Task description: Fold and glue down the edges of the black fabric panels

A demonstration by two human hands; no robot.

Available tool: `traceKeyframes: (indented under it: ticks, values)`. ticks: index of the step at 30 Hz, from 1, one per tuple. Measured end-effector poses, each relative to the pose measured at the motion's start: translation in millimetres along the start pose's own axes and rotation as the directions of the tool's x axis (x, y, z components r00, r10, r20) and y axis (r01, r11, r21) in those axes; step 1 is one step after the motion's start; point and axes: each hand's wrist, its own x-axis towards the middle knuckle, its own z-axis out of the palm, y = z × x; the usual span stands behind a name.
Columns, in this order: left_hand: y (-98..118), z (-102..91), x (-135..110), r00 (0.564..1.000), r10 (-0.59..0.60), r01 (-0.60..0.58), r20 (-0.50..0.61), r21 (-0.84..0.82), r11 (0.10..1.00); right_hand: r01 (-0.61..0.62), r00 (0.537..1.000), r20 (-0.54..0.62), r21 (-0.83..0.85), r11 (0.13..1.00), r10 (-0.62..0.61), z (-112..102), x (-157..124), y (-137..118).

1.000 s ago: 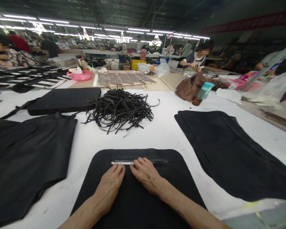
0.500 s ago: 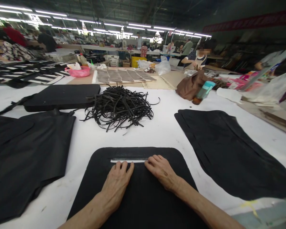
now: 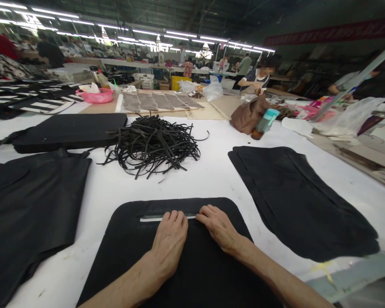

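"Before we tag anything, where's the main piece?"

"Black panel (image 3: 208, 273), rounded top corners, flat on the white table (image 3: 115, 188), bottom centre, right in front of the person. Lower part runs out of frame."

"Any detail on it?"

"Long narrow slot near its top edge, with a white band (image 3: 150, 220) showing along it. Can't tell if that's a lining or the tabletop."

"Left hand?"

"Left hand (image 3: 170, 241): palm down, fingers together and slightly bent, tips across the white band. Hardly any spread. Can't tell if it grips the edge or just presses."

"Right?"

"Right hand (image 3: 218, 226): fingers curled, tips at the band's right end, just beside the left but apart from it. Thumb-side pinch possible; contact too small to tell."

"Neighbours?"

"Loose pile of black strips (image 3: 154, 147) beyond the panel. Thick black stack (image 3: 72, 130) left of the pile, black sheet (image 3: 38, 205) nearer on the left. Black cut pieces (image 3: 303, 201), overlapping, off to the right."

"Further back?"

"Bottle (image 3: 265, 124) with a teal top, tilted, beside a brown bundle (image 3: 247, 115). Pink basin (image 3: 98, 96) back left. Co-worker (image 3: 252, 80) in a striped top, behind the bundle."
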Motion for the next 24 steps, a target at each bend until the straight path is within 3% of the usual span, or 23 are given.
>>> traceKeyframes:
  ticks: [4,10,17,20,24]
  values:
    - [2.3,11.6,7.9,0.998,0.057,-0.052,0.037,-0.129,0.990,0.071,0.997,-0.014,-0.040,0.997,-0.071,5.2,-3.8,-0.8]
    - [-2.7,34.8,-0.4,0.998,0.007,-0.021,-0.068,-0.215,0.976,0.116,0.993,-0.023,-0.074,0.990,-0.118,9.8,-7.0,2.8]
    - [1.4,29.0,7.0,0.999,0.038,-0.040,-0.014,-0.261,0.964,0.137,0.989,-0.043,-0.086,0.987,-0.141,11.2,-8.3,5.4]
    - [0.2,29.6,7.5,0.997,0.073,-0.077,-0.023,-0.223,0.972,0.177,0.984,-0.015,-0.106,0.978,-0.180,10.8,-10.9,8.2]
    - [5.6,32.8,8.1,0.990,0.132,-0.135,-0.057,-0.056,0.989,0.231,0.972,0.002,-0.158,0.960,-0.234,7.2,-14.0,13.2]
